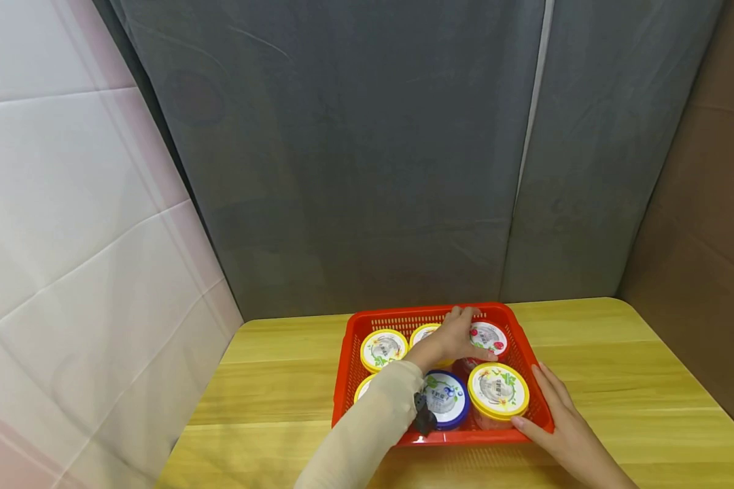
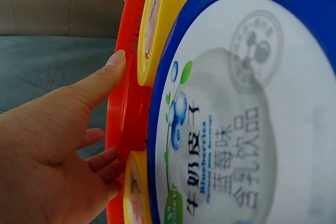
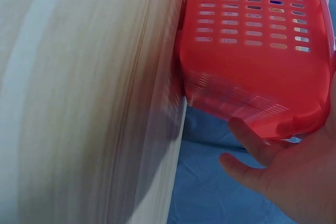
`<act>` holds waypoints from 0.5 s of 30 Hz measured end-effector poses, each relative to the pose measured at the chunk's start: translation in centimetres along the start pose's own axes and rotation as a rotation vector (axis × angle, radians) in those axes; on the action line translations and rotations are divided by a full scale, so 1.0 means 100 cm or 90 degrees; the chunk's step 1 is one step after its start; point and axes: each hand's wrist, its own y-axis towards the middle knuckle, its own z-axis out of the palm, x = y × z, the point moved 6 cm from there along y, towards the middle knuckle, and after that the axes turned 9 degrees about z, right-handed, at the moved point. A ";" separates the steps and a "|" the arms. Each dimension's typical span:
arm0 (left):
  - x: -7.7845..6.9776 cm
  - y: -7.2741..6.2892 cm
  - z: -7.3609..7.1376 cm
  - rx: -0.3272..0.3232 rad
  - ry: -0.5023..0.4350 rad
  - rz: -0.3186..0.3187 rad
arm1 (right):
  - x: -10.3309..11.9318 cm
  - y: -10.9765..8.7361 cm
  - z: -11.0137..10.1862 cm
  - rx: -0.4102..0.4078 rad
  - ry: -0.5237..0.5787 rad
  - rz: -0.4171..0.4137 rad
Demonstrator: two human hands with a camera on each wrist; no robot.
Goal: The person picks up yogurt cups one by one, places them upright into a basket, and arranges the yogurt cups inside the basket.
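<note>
My left hand [image 1: 459,339] reaches across the red basket [image 1: 367,441], its thumb and fingers spread around the red-lidded tub [image 1: 488,338] in the back right corner. The thumb lies at the lid's near edge and the fingers curve over the far side. Below that wrist is a blue-lidded tub [image 2: 231,103] with blueberries printed on it. A yellow-lidded tub [image 1: 498,389] stands in the front right corner. Beside it, my right hand [image 1: 565,428] touches the basket's right side, thumb at the rim, other fingers straight along the outer wall [image 3: 247,72].
Further yellow-lidded tubs [image 1: 384,349] sit in the basket's left and back, one partly hidden by the left sleeve [image 1: 367,421]. The basket rests on a wooden table [image 1: 269,394]. A grey curtain [image 1: 342,170] hangs behind, with a white panel [image 1: 85,224] to the left.
</note>
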 end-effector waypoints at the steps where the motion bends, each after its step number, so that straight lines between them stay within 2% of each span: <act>1: 0.000 0.000 -0.001 -0.001 0.010 0.003 | 0.000 0.000 0.000 -0.001 -0.005 -0.001; 4: -0.003 -0.004 -0.006 -0.002 0.058 0.026 | 0.000 0.001 -0.001 -0.003 -0.026 -0.003; 7: -0.008 -0.012 -0.014 -0.005 0.108 0.074 | 0.000 0.002 -0.003 -0.004 -0.057 -0.007; 12: -0.019 -0.034 -0.026 -0.016 0.177 0.172 | -0.001 0.003 -0.007 0.017 -0.113 0.014; 15: -0.020 -0.050 -0.028 -0.019 0.218 0.209 | 0.000 0.004 -0.010 0.023 -0.156 0.025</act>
